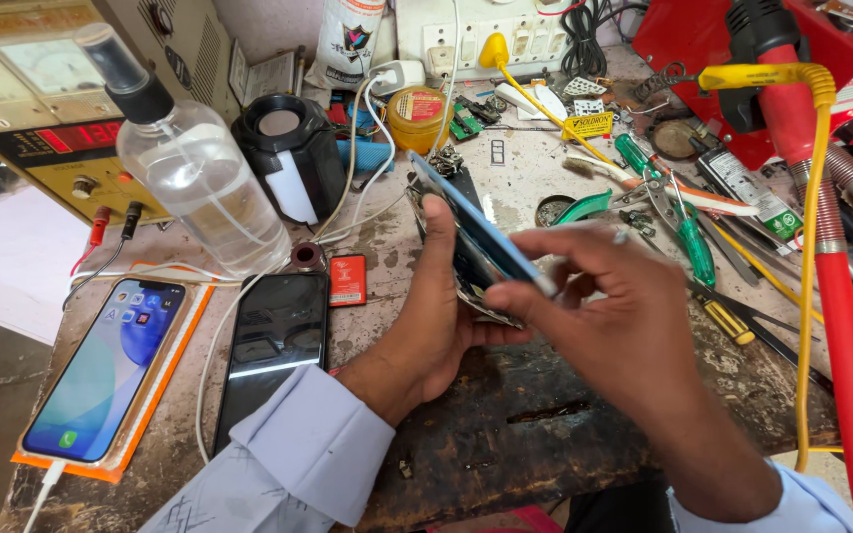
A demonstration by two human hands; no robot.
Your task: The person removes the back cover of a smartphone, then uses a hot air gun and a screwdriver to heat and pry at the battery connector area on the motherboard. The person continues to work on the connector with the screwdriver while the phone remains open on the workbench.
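The two hands meet over the middle of the workbench (505,415). The left hand (436,326) is under and behind the opened phone (476,237), and the right hand (614,326) is in front of it. Left of them, two phones lie side by side: the lit phone (106,370) on a mat (165,380), the dark phone (273,350) nearer the hands. Behind those stands a spray bottle (194,178) (a round black pot (288,153) is next to it). Screwdrivers (693,242) lie to the right.
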